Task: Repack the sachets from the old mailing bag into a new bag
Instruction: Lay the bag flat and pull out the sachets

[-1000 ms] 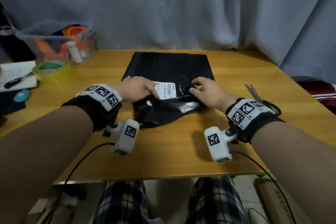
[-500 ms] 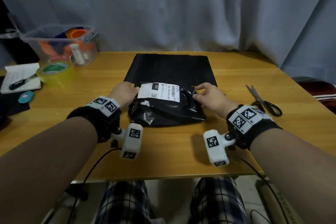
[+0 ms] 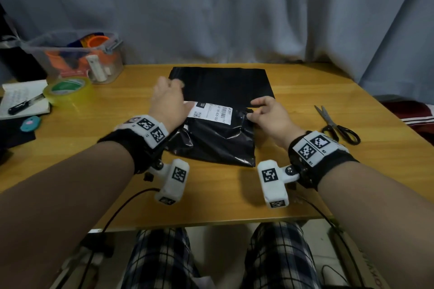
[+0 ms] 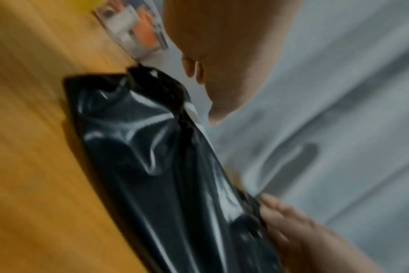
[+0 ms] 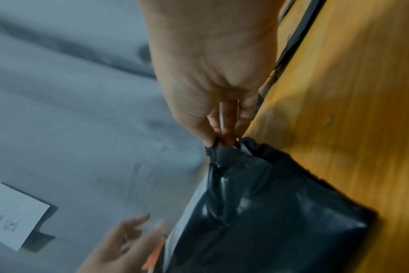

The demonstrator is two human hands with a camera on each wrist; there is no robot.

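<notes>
Wooden table (image 3: 211, 190) before grey curtain (image 3: 234, 7); right hand (image 3: 270, 117) fingers pinch old bag (image 3: 216, 143), left hand (image 3: 168, 103) loose.

Grey-blue curtain (image 3: 211, 7) hanging in folds behind a wooden table (image 3: 293, 82), soft even light across the orange-brown top, pale floor (image 3: 220, 241) just showing beneath the near edge.

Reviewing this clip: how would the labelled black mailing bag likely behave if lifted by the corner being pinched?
The old mailing bag is thin, wrinkled, glossy film, so it would probably sag and fold rather than stay flat. It bulges, so its contents would likely slide toward the low end. The right hand pinches a bunched corner, and glossy plastic may slip in a light pinch.
</notes>
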